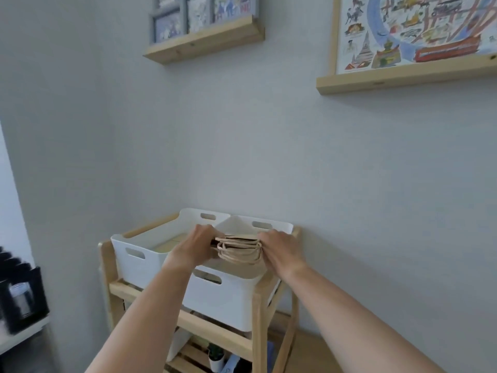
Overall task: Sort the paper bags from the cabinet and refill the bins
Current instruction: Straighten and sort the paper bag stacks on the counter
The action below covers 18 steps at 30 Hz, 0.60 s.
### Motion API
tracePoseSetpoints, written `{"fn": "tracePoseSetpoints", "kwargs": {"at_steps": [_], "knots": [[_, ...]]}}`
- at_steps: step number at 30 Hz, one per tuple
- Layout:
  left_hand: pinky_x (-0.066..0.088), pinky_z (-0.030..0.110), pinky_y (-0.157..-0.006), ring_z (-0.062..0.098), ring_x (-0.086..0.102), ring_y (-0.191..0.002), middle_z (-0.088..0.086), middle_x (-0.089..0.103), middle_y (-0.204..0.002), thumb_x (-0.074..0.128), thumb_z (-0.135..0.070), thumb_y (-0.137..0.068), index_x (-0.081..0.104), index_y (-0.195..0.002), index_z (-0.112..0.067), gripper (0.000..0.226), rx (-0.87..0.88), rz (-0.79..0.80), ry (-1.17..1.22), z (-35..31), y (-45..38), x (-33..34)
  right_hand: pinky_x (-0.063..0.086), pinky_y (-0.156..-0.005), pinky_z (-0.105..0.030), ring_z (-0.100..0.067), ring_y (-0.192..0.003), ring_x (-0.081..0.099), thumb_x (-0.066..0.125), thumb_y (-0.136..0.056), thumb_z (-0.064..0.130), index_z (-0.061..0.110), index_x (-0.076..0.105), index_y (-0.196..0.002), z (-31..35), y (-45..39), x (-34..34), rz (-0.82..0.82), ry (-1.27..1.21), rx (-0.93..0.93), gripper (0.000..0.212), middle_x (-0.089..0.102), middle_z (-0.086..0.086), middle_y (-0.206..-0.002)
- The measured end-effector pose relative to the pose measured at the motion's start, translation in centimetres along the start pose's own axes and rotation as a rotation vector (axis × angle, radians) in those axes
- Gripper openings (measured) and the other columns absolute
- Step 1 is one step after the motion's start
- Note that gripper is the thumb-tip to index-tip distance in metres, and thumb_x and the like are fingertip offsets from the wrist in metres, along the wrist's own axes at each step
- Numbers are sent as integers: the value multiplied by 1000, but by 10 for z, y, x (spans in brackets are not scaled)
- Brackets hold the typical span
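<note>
A stack of flat brown paper bags (pixel 238 244) with twisted cord handles hangs over the right white bin (pixel 228 300). My left hand (pixel 197 244) grips the stack's left end. At the stack's right end my right hand (pixel 279 249) holds on too. The handles droop toward me. A second white bin (pixel 134 261) stands to the left; something pale and flat lies inside it. Both bins sit side by side on top of a low wooden rack (pixel 259 319) against the wall.
Lower rack shelves hold a small potted plant (pixel 216 356) and other items. A black organiser (pixel 22 297) stands on a white surface at the far left. Two wooden picture ledges (pixel 204 45) with framed prints hang on the wall above. Wood floor shows right of the rack.
</note>
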<state>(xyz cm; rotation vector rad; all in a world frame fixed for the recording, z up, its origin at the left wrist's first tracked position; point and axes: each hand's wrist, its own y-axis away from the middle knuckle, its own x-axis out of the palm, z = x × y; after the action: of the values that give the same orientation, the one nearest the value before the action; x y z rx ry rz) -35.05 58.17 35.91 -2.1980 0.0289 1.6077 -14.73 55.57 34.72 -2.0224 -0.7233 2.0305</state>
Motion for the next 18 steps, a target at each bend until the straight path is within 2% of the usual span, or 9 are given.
{"fn": "tracePoseSetpoints", "kwargs": {"at_steps": [2, 5, 7, 9, 11, 13, 15, 16, 18], "knots": [[47, 29, -50, 10, 50, -53, -9, 56, -54, 71, -13, -65, 62, -60, -26, 17, -32, 83, 20, 21, -9, 11, 43, -71, -33, -34, -102, 68, 44, -92, 2, 14, 67, -101, 5, -8, 18, 69, 18, 4, 28, 70, -9, -106], [50, 29, -50, 12, 54, -48, -11, 56, -52, 72, -26, -55, 61, -54, -29, 11, -141, 152, -1, 48, -31, 31, 44, -77, -33, -34, -107, 66, 52, -91, 6, 15, 66, -107, 8, -25, 36, 141, 41, 24, 24, 69, -7, -111], [57, 33, -58, 14, 56, -52, -11, 57, -53, 66, -25, -56, 63, -56, -31, 6, -161, 211, -23, 53, -42, 40, 42, -81, -35, -33, -109, 66, 54, -89, 4, 17, 66, -110, 10, -35, 47, 215, 80, 26, 28, 69, -6, -112], [60, 37, -63, 15, 58, -57, -12, 60, -58, 61, -17, -60, 65, -60, -32, 15, -155, 219, -22, 43, -39, 37, 42, -97, -41, -33, -115, 63, 53, -90, 4, 16, 65, -117, 13, -44, 59, 339, 134, 22, 32, 67, -6, -119], [57, 31, -61, 16, 61, -64, -9, 68, -73, 64, -14, -69, 68, -66, -27, 14, -195, 229, -44, 43, -43, 46, 39, -107, -46, -32, -124, 57, 53, -94, 11, 15, 61, -129, 16, -52, 70, 530, 194, -17, 36, 62, -8, -133], [54, 28, -71, 17, 66, -80, -5, 72, -95, 63, -14, -80, 72, -80, -27, 16, -254, 274, -51, 45, -47, 56, 40, -105, -43, -32, -130, 52, 55, -97, 21, 12, 55, -138, 22, -60, 77, 729, 226, -93, 42, 55, -10, -142], [52, 29, -86, 18, 66, -96, -7, 69, -111, 55, -5, -87, 74, -98, -31, 34, -237, 325, -107, 51, -58, 67, 45, -95, -37, -31, -127, 55, 57, -97, 26, 9, 54, -140, 25, -66, 81, 847, 247, -159, 46, 56, -12, -141], [52, 30, -89, 18, 65, -101, -9, 68, -113, 53, -2, -88, 75, -103, -31, 39, -228, 326, -116, 54, -63, 70, 46, -91, -36, -31, -125, 56, 59, -97, 28, 8, 54, -140, 26, -69, 84, 870, 262, -175, 48, 57, -12, -139], [53, 33, -92, 20, 65, -101, -6, 69, -111, 56, -1, -88, 76, -103, -26, 35, -209, 333, -127, 56, -73, 74, 47, -91, -37, -31, -126, 56, 61, -96, 31, 8, 51, -142, 26, -75, 86, 879, 288, -182, 52, 55, -13, -140]]}}
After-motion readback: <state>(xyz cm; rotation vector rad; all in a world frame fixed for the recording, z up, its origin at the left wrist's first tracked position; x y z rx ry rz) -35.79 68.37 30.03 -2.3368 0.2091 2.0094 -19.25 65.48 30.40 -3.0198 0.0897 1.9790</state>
